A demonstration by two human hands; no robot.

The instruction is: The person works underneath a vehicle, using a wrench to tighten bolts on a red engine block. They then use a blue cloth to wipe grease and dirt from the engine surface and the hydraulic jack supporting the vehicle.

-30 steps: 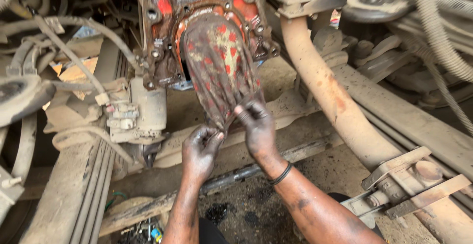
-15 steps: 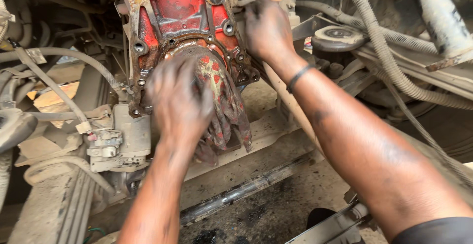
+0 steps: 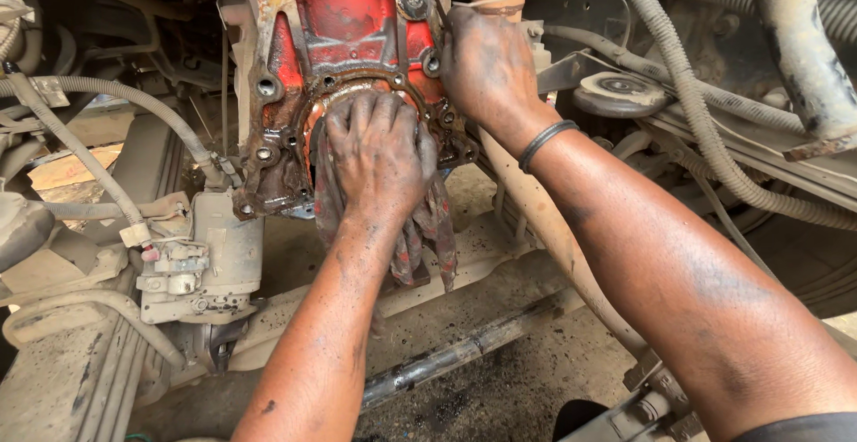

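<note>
Oily dirt ground (image 3: 500,397) lies beneath a vehicle's underside, crossed by rusty frame rails and a dark steel rod (image 3: 446,363) that runs aslant near the bottom of the view. At far left, two grey corrugated hoses (image 3: 80,152) bend down toward one pale grey metal unit (image 3: 201,263) with a small fitting on its side, standing just beside the lower left corner of the engine housing. One engine housing (image 3: 344,31) fills the upper middle: red paint in its centre, rusted bare metal around the edge, with several bolt holes along the rim and a round opening low down. One stained red rag (image 3: 428,237) covers that opening and hangs down below it in dirty folds. The left hand (image 3: 379,152) lies flat on the rag, fingers spread fairly wide and pressed against the round opening, so that the hand hides most of the cloth and the opening behind it. The right hand (image 3: 486,67) rests on the right edge of the housing, fingers curled against the metal; whether it grips anything I cannot tell. One black band (image 3: 546,138) circles its wrist. Behind that arm, one rusty pipe (image 3: 536,219) slopes downward. Farther right sit one round grey cap (image 3: 620,94) and more ribbed hoses (image 3: 696,112), well apart from both hands.
</note>
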